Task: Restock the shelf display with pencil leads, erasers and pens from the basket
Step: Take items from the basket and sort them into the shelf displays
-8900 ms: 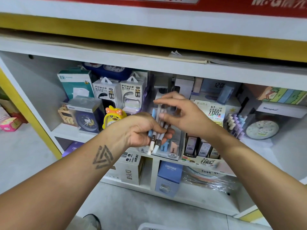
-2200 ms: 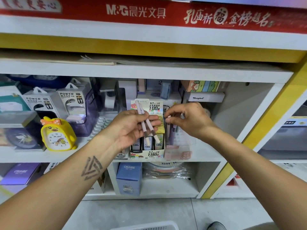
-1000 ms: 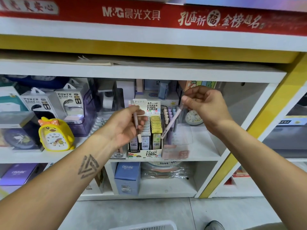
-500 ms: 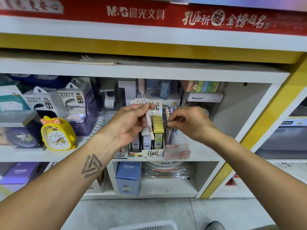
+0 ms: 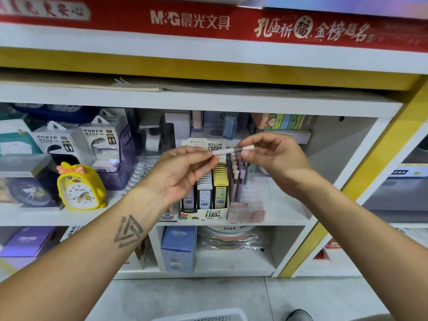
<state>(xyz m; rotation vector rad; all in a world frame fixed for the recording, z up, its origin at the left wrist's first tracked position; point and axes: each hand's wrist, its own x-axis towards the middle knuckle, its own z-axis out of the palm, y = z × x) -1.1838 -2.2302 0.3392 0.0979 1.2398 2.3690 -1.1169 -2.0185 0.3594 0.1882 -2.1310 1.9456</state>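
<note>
Basket (image 5: pixel 203 316) rim shows only at the bottom edge of view, on the floor; contents cut off, so remaining stock cannot be judged. A shoe (image 5: pixel 298 315) toe is beside it.

Left hand (image 5: pixel 183 169) and right hand (image 5: pixel 273 156) are raised in front of the middle shelf (image 5: pixel 287 216), each pinching one end of a single pen (image 5: pixel 232 150) held level between them. Judgement: the pen is being passed or turned so that it can go down upright into the clear pen holder (image 5: pixel 250 195) just below. Which end carries the cap cannot be made out; the left fingertips cover their end.

Pen holder stands near the front edge of the shelf and already carries several upright pens toward its left side; the right part looks unfilled, though its clear walls make this hard to confirm. Touching its left side is the pencil lead display box (image 5: pixel 205 200), with rows of lead cases; its left column is partly hidden behind the left hand. A yellow duck clock (image 5: pixel 80 186) stands further left on the same shelf. No erasers can be identified.

Goods at the back of the shelf are shadowed and indistinct.
</note>
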